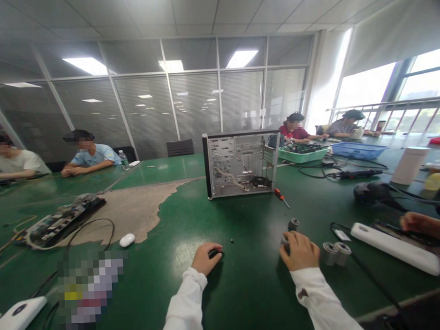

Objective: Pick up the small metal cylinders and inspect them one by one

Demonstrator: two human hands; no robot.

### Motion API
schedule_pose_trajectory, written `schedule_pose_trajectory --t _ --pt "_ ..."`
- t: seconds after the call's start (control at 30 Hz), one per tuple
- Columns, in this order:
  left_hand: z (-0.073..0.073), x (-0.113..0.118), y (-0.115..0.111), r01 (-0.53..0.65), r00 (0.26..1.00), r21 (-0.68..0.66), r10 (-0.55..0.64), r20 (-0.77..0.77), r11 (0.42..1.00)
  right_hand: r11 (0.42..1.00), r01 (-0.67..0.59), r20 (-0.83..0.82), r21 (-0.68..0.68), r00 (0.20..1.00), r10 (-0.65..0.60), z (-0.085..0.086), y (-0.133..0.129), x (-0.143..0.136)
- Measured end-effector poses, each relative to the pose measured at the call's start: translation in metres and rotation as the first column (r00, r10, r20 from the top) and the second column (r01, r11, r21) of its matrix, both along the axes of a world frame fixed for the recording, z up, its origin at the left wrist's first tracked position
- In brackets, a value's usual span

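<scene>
My left hand [207, 258] rests on the green table with its fingers curled closed. Something dark shows between thumb and forefinger, too small to name. A tiny metal piece [231, 240] lies just right of it. My right hand [300, 250] is wrapped around a grey metal cylinder [284, 242], mostly hidden by the fingers. Behind that hand stands another such cylinder [293, 224], its end facing up with holes in it. To its right, two more, a cylinder [329, 253] and its neighbour [343, 253], stand side by side.
An open computer case [238, 164] stands ahead, a red-handled screwdriver [281, 198] beside it. Left are a circuit board assembly [67, 219] and a white oval case [127, 240]. Right are a white power strip [395, 249], cables, a green basket [303, 155] and another person's hand [427, 226].
</scene>
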State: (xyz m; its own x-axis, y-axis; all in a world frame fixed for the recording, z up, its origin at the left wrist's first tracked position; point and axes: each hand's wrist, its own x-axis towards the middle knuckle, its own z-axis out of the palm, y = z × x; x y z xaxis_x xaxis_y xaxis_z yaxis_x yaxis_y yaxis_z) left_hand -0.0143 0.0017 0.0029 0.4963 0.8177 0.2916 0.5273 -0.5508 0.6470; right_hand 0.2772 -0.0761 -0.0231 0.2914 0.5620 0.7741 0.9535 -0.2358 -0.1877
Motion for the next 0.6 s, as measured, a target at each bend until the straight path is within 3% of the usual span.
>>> schedule_pose_trajectory --t 0.07,0.13,0.2,0.27,0.33,0.43,0.5,0.6 --pt "0.000 0.000 0.001 0.000 1.000 0.010 0.000 -0.001 1.000 0.990 0.110 0.041 0.092 0.993 -0.114 0.001 -0.007 0.013" --pt "0.000 0.000 0.001 0.002 1.000 0.015 -0.002 -0.003 1.000 0.983 0.115 0.076 0.145 0.989 -0.127 0.002 -0.011 0.015" --pt "0.000 0.000 0.001 0.003 1.000 0.015 -0.003 -0.008 1.000 0.993 0.008 0.107 0.114 0.994 -0.020 0.002 -0.013 0.005" --pt "-0.001 0.000 0.001 0.006 1.000 0.013 -0.006 -0.012 1.000 0.984 -0.178 0.113 -0.020 0.977 0.179 0.000 -0.011 -0.016" --pt "-0.001 0.000 0.002 0.006 1.000 0.010 -0.006 -0.010 1.000 0.913 -0.351 0.070 -0.209 0.926 0.372 -0.002 -0.008 -0.041" --pt "-0.001 0.000 0.002 0.006 1.000 0.006 -0.006 0.000 1.000 0.779 -0.468 -0.034 -0.416 0.865 0.501 -0.001 0.003 -0.074" --pt "-0.002 0.000 0.002 0.010 1.000 0.006 -0.010 0.008 1.000 0.726 -0.499 -0.078 -0.473 0.845 0.530 0.002 0.016 -0.089" --pt "-0.002 0.000 0.003 0.018 1.000 0.005 -0.018 0.022 1.000 0.696 -0.530 -0.101 -0.484 0.824 0.558 0.006 0.040 -0.103"
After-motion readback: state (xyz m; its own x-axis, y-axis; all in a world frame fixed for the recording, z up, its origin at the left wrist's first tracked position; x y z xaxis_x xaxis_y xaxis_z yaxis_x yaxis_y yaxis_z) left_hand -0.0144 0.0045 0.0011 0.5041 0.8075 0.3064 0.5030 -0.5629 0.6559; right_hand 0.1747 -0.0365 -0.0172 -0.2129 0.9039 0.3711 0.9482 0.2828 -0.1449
